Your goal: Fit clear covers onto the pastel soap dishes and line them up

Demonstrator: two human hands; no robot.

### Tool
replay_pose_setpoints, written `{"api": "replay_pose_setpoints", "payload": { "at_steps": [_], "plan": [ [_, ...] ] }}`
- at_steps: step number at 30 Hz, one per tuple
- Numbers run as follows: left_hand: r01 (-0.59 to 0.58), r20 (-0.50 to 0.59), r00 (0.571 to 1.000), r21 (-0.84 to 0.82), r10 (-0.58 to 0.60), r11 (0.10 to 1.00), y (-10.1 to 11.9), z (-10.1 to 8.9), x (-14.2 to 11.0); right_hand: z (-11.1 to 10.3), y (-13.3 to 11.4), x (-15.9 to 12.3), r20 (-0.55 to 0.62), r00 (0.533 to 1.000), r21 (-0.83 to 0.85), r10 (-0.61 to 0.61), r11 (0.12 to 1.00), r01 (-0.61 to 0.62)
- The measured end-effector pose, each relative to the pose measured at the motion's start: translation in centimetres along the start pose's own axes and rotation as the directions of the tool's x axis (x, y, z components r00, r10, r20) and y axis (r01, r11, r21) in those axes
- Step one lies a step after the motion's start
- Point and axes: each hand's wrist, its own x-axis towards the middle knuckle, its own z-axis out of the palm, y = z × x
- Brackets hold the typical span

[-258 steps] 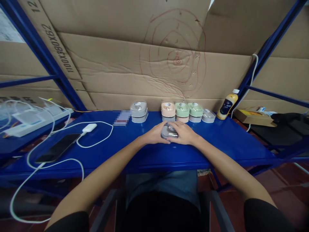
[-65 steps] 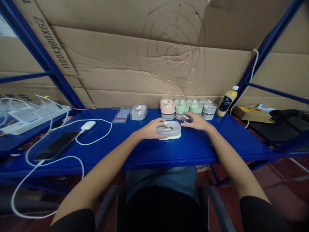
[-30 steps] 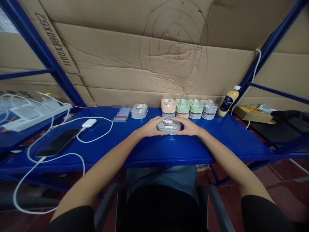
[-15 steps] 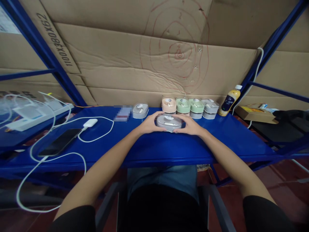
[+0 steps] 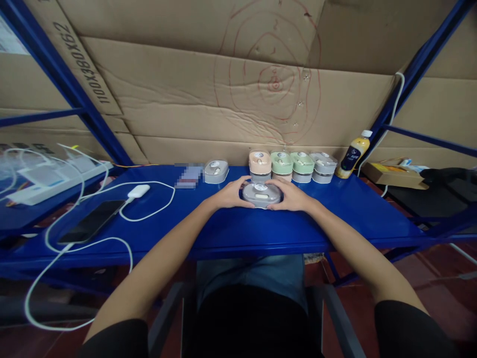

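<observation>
A grey lidded box rests on the blue shelf in front of me. My left hand grips its left end and my right hand grips its right end, fingers curled round the sides. Behind it stands a row of stacked boxes: a peach box, two green boxes, and a grey stack. A single grey box sits apart to the left.
A black phone lies at the left with a white charger and looping cable. A power strip is farther left. A yellow bottle and a flat carton stand at the right. Cardboard sheets back the shelf.
Both hands have lowered the grey box from a slight lift down onto the shelf, a little nearer to me. Earlier the right hand brought a clear lid onto it.
</observation>
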Motion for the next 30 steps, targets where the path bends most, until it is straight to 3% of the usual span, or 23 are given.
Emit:
{"api": "replay_pose_setpoints", "payload": {
  "at_steps": [5,11,13,18,21,25,27,30],
  "plan": [
    [0.062,0.018,0.998,0.005,-0.062,0.998,0.4,0.0,-0.1,-1.9,-0.1,-3.5,0.057,0.995,-0.065,0.082,0.995,-0.078],
    [0.078,0.003,0.997,0.113,-0.079,0.991,1.4,-0.1,-0.3,-5.9,0.3,-12.9,-0.028,0.945,-0.240,0.325,0.916,-0.322],
    [0.070,0.000,0.997,0.129,-0.071,0.989,1.4,-0.1,-0.3,-7.5,1.7,-16.1,-0.080,0.889,-0.319,0.451,0.834,-0.451],
    [0.047,0.016,0.999,0.152,-0.050,0.987,1.3,-0.2,-0.2,-10.9,7.4,-20.8,-0.274,0.650,-0.373,0.709,0.544,-0.751],
    [0.035,0.027,0.999,0.157,-0.040,0.987,1.2,-0.3,-0.2,-11.9,10.2,-20.6,-0.351,0.525,-0.321,0.775,0.428,-0.845],
    [0.027,0.043,0.998,0.181,-0.035,0.983,0.9,-0.4,-0.2,-11.9,11.1,-17.4,-0.436,0.376,-0.299,0.818,0.262,-0.917],
    [0.021,0.044,0.999,0.190,-0.030,0.982,0.8,-0.4,-0.2,-11.6,10.7,-15.5,-0.441,0.324,-0.299,0.837,0.203,-0.932],
    [0.017,0.046,0.999,0.196,-0.027,0.980,0.7,-0.3,-0.2,-11.0,10.2,-13.4,-0.438,0.289,-0.304,0.851,0.162,-0.939]
  ]
}}
